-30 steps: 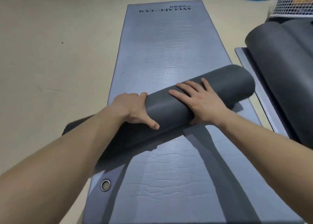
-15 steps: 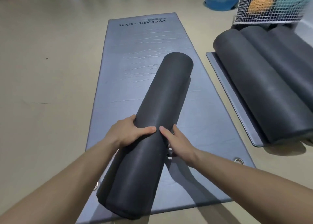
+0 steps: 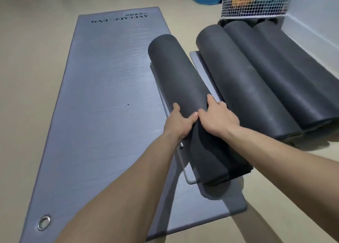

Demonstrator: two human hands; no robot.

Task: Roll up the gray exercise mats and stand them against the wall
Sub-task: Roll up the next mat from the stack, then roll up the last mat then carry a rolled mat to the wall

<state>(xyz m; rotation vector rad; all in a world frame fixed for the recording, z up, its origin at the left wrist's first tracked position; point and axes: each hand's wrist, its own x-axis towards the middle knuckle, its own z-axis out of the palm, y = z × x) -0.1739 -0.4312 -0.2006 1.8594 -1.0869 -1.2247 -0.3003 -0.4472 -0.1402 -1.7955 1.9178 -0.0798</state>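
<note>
You have one readable marking in front of you: the flat gray mat (image 3: 102,114) carries the printed words (image 3: 119,18) "AVOCADO · GYM" in dark capitals near its far short edge, upside down from where you stand. Just beyond that line sits a shorter row of small characters (image 3: 136,14), too small for you to make out.

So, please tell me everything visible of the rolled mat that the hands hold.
The rolled mat is a dark gray, matte, foam-looking cylinder, pointing away from the person over the right edge of the flat mat. Its near end shows the wound layers; a lighter gray loose edge runs along its left side. The left hand and right hand grip it near the middle.
</note>
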